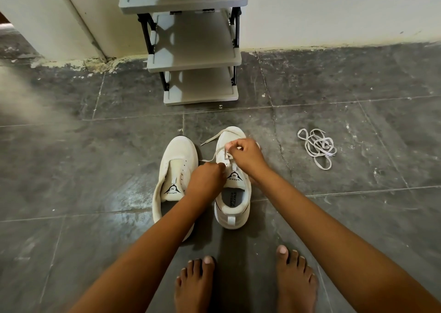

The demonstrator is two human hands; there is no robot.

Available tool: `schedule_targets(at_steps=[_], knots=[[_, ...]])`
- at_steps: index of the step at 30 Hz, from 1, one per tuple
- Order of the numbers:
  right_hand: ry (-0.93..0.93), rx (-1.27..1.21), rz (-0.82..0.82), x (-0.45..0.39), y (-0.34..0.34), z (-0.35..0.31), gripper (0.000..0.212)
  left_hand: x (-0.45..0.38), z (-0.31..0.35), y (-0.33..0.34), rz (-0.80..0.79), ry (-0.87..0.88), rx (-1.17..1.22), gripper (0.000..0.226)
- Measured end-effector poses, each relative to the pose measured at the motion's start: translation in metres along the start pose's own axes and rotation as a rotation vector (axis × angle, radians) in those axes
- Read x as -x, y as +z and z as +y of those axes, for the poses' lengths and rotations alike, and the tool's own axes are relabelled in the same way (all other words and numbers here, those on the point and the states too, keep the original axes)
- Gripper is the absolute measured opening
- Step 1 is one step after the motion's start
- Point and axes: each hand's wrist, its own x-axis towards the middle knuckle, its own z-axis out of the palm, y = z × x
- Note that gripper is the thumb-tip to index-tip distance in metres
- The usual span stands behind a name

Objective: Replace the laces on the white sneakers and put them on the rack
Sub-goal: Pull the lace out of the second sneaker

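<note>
Two hands are engaged on the right white fabric sneaker (232,200), set on the dark tiled floor (95,169) before the grey plastic rack (195,57): its flat white lace (216,156) is pinched by the left hand (206,178) and right hand (245,154), apparently for threading.
</note>
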Motion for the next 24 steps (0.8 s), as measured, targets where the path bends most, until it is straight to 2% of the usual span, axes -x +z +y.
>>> schedule_targets(at_steps=[1, 2, 3, 5, 7, 9, 11, 14, 16, 20, 22, 24], knots=[[0.009, -0.038, -0.025, 0.004, 0.001, 0.002, 0.019, 0.0, -0.001, 0.0, 0.005, -0.003, 0.005, 0.022], [-0.017, 0.043, -0.033, 0.003, 0.0, 0.005, 0.018, 0.0, -0.001, 0.0, 0.011, -0.006, 0.008, 0.023], [-0.074, 0.234, -0.022, 0.0, -0.005, 0.011, 0.017, 0.001, -0.002, 0.0, 0.011, -0.012, 0.013, 0.023], [-0.135, 0.617, -0.08, -0.006, -0.02, 0.022, 0.028, 0.002, -0.004, -0.001, 0.015, -0.017, 0.05, 0.024], [-0.111, 0.661, -0.216, -0.008, -0.029, 0.028, 0.035, 0.003, -0.006, 0.0, 0.024, -0.016, 0.11, 0.025], [-0.128, 0.677, -0.275, -0.005, -0.03, 0.03, 0.036, 0.003, -0.009, 0.001, 0.036, -0.019, 0.155, 0.028], [-0.201, 0.855, -0.268, 0.0, -0.025, 0.028, 0.038, 0.002, -0.01, 0.001, 0.044, -0.019, 0.178, 0.03], [-0.39, 1.11, -0.147, 0.0, -0.019, 0.024, 0.034, 0.001, -0.008, 0.0, 0.026, -0.011, 0.171, 0.032], [-0.402, 1.005, -0.073, -0.001, -0.017, 0.019, 0.029, 0.0, -0.008, 0.0, 0.008, -0.011, 0.134, 0.031], [-0.3, 0.286, -0.053, 0.003, -0.016, -0.007, 0.017, -0.001, -0.007, 0.002, 0.018, -0.017, 0.02, 0.03], [-0.315, 0.209, -0.081, 0.005, -0.017, -0.018, 0.015, 0.0, -0.006, 0.001, 0.016, -0.025, 0.004, 0.026], [-0.295, 0.318, -0.081, 0.002, -0.022, -0.014, 0.017, 0.0, -0.004, 0.001, 0.015, -0.032, 0.019, 0.024]])
